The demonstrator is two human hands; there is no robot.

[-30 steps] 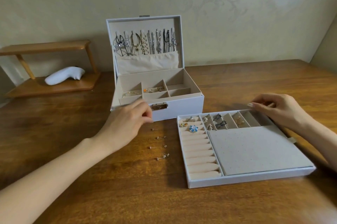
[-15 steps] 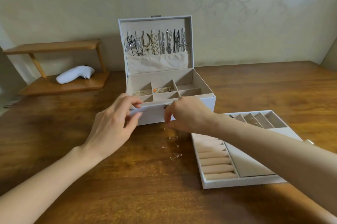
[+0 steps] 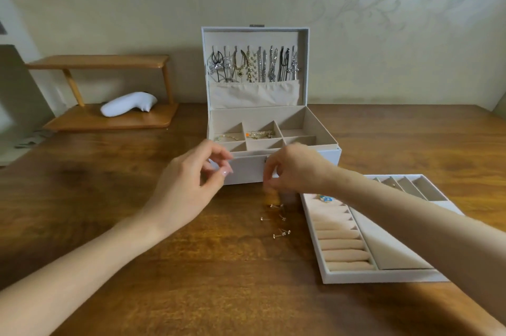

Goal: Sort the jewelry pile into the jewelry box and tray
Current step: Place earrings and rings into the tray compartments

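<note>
left grip [image 3: 189,187] loosely curled, apart | right grip [image 3: 295,168] curled downward, clamped or not: cannot tell | ear studs [image 3: 282,232] on desk [image 3: 219,281] just beneath right grip | tray [image 3: 383,279] partly behind right forearm [image 3: 410,215]

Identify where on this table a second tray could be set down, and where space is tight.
Free: the bare wood left of the jewelry box, toward the wooden shelf; the near table edge between the forearms; the stretch right of the box, behind the tray. Crowded: the strip before the box, where left hand, right hand and stud earrings cluster.
</note>
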